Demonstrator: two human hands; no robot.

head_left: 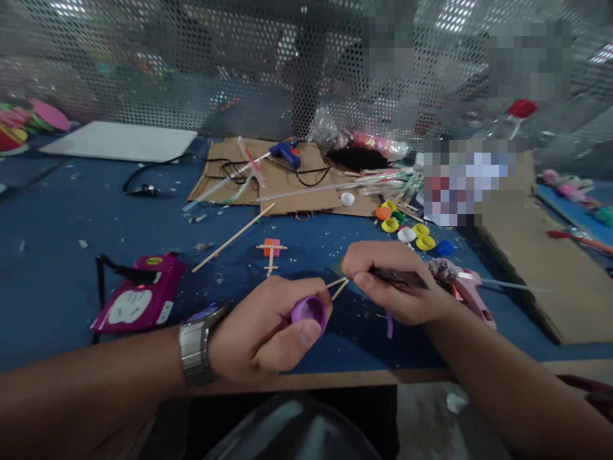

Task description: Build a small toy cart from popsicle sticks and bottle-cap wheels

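Note:
My left hand (275,326), with a metal watch on the wrist, is closed around a purple bottle cap (310,313), its hollow side turned up toward me. My right hand (393,281) grips a dark flat-handled tool (401,277); its working end is hidden by the fingers. Below the right hand a thin purple strip (389,324) shows against the table. Thin wooden sticks (339,289) lie between the two hands. Just beyond my left hand is a small stick assembly (271,250) with an orange and pink piece.
A magenta box with a cord (138,294) sits at left, near a long wooden stick (233,237). Coloured bottle caps (425,243) and a pink glue gun (467,287) are at right. A blue glue gun (287,153) rests on cardboard (306,198), before a perforated metal screen (191,76).

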